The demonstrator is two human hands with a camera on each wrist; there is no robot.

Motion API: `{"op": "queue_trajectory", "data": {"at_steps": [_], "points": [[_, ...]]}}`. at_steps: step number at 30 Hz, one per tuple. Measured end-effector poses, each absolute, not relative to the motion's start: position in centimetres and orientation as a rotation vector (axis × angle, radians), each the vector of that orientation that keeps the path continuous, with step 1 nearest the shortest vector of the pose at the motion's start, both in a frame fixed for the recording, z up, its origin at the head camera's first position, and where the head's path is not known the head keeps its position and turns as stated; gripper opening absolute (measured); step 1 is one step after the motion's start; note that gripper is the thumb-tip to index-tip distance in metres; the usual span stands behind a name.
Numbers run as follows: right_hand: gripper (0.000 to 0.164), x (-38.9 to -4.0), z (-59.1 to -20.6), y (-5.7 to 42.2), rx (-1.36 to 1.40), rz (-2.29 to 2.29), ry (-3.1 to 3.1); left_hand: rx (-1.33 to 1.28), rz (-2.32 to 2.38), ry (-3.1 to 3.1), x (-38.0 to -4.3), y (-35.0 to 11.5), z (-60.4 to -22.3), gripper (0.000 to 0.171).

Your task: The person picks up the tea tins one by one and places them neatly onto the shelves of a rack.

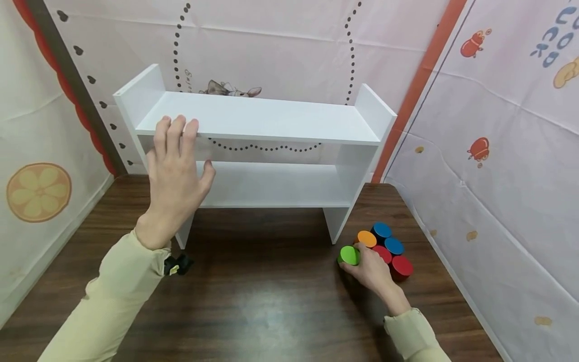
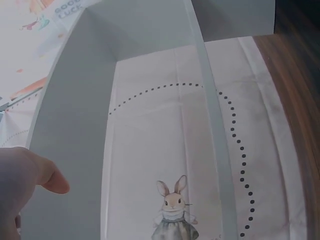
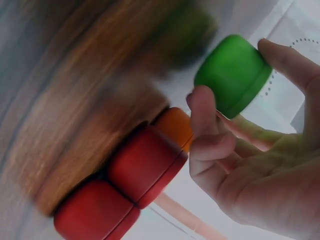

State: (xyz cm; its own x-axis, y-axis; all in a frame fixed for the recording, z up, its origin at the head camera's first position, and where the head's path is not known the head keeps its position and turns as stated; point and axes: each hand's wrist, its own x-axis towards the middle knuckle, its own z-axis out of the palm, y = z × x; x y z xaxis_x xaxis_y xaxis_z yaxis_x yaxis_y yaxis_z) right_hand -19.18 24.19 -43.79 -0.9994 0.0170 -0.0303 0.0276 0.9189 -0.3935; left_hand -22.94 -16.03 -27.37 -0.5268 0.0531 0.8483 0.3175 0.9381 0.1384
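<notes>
My right hand (image 1: pixel 373 269) pinches a green round lidded container (image 1: pixel 349 255) between thumb and fingers at the right of the table. In the right wrist view the green container (image 3: pixel 232 75) is gripped by its sides, and a blurred green reflection shows on the tabletop beyond it. Right beside this hand stand an orange container (image 1: pixel 366 238), two blue ones (image 1: pixel 382 230) and two red ones (image 1: pixel 402 267). My left hand (image 1: pixel 174 171) is at the front edge of the white shelf's top board (image 1: pixel 271 118), fingers extended over it, thumb out to the side.
The white two-tier shelf (image 1: pixel 276 183) stands upright at the back of the dark wooden table (image 1: pixel 253 301), its side panels rising above the top board. Printed cloth walls (image 1: pixel 497 201) close in the back and both sides. A small black object (image 1: pixel 178 264) shows at the left cuff.
</notes>
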Motion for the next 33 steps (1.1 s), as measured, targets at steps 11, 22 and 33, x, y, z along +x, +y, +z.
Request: {"op": "queue_trajectory", "data": {"at_steps": [11, 22, 33], "points": [[0.054, -18.8, -41.8, 22.4, -0.153, -0.848, 3.134, -0.286, -0.319, -2.083, -23.5, -16.6, -28.2, 0.069], [0.052, -18.3, -37.4, 20.4, -0.380, -0.909, 3.213, -0.295, -0.325, -2.067, -23.7, -16.5, -28.0, 0.068], [0.053, -18.4, -32.9, 18.4, -0.638, -0.899, 3.285, -0.295, -0.322, -2.070, -23.7, -16.5, -28.0, 0.069]]}}
